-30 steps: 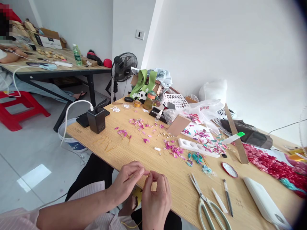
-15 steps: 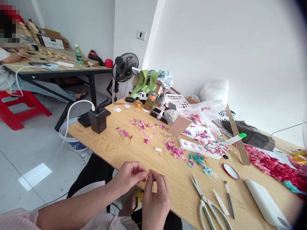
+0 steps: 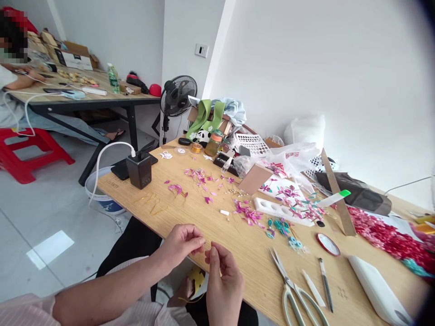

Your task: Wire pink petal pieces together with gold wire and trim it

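Note:
My left hand [image 3: 183,244] is closed in a pinch at the near edge of the wooden table [image 3: 190,217]; whatever is in its fingertips is too fine to make out. Just right of it, my right hand [image 3: 224,280] also pinches, thumb against forefinger. A thin gold wire [image 3: 190,300] trails below, beside my right hand, and seems to run up to its fingers. A narrow gap separates the two sets of fingertips. Ahead on the tabletop lie bent gold wires [image 3: 151,203] and pink petal pieces [image 3: 249,213]. Scissors [image 3: 288,285] rest open to the right.
A black charger block [image 3: 139,171] with a white cable stands left. Teal pieces [image 3: 281,225], a pen [image 3: 325,284], a white case [image 3: 377,290] and a red petal heap [image 3: 380,231] lie right. Jars and bags crowd the back. Another person sits at the far table [image 3: 102,102].
My hands have drawn slightly apart, the right one shifting a little rightward. The gold wire now shows lower down, beneath my right hand.

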### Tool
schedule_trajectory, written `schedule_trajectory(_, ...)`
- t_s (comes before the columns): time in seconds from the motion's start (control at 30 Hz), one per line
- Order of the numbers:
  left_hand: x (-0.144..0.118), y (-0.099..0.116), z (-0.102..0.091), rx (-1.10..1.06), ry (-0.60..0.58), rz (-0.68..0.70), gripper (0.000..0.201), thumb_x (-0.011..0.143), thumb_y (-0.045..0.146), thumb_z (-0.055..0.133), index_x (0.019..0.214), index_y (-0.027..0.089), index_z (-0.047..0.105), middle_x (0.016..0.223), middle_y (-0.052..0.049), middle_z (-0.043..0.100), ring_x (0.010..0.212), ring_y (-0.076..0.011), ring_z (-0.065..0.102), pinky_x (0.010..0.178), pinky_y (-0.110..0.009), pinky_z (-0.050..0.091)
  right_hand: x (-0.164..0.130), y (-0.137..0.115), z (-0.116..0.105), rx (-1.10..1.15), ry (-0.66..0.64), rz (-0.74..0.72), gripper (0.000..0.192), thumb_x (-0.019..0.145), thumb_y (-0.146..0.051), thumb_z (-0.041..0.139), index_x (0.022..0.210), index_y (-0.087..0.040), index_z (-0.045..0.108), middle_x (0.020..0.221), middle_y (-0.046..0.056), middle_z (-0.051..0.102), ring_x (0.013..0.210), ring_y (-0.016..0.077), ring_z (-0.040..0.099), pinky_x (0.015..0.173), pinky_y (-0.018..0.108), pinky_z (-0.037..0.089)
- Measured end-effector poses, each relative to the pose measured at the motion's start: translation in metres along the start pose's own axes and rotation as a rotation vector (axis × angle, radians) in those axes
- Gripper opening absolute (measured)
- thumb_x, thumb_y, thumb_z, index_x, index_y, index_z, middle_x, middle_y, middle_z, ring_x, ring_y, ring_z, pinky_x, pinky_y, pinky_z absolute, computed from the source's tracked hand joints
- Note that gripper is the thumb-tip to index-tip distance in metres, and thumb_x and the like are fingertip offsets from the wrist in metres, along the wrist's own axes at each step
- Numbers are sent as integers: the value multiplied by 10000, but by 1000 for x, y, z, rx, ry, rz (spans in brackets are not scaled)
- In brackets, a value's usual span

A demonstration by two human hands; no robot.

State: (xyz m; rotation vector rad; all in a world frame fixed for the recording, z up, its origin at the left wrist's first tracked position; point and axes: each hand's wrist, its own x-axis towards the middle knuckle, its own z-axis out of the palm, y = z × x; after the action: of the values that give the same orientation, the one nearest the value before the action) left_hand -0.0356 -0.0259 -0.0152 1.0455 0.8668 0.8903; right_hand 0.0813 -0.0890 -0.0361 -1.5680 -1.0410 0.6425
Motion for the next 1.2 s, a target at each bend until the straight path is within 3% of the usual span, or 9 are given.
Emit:
schedule_trajectory(0.27,2,5,0,-6,-2,22,272,713,371,697,635,126,609,605,9,555,561,-100,458,580,-239,349,-2,-4,-1,58,-44,43,332,861,-479,553,877,-172,679,726,28,672,668,157,622,636,238,483)
schedule_trajectory(0.43,7,-2,-3,-161,-17,-55,303,647,380,795,661,101,676,616,-2,587,551,-83,466,568,-223,351,-3,-13,0,175,-62,98,319,837,-473,591,835,-166,676,667,8,639,622,140,584,606,224,465)
schedule_trajectory(0.67,13,-16,-10,-533,-247,-213,289,668,326,822,796,84,729,611,-19,598,531,-110,533,549,-251,409,3,-7,-1,328,-183,88,307,835,-449,612,829,-156,701,694,30,662,603,137,562,585,239,478)
schedule_trajectory(0.83,14,-18,-10,-624,-269,-231,257,652,278,840,758,83,709,591,-22,603,515,-121,551,543,-258,432,2,-5,-1,382,-201,81,294,846,-424,608,826,-146,702,691,44,673,613,148,589,583,248,495)
schedule_trajectory(1.07,17,-18,-9,-663,-184,-237,254,627,270,858,712,100,689,611,-12,614,559,-82,551,569,-196,407,-7,-10,5,185,-120,36,311,806,-428,661,981,-173,693,853,58,714,743,181,655,703,278,516)
schedule_trajectory(1.2,17,-18,-9,-658,-162,-220,261,629,287,855,702,102,687,602,-9,603,576,-86,549,597,-204,411,-13,-8,10,-33,-37,-112,336,755,-423,717,1002,-198,682,800,22,676,677,164,622,625,258,490)
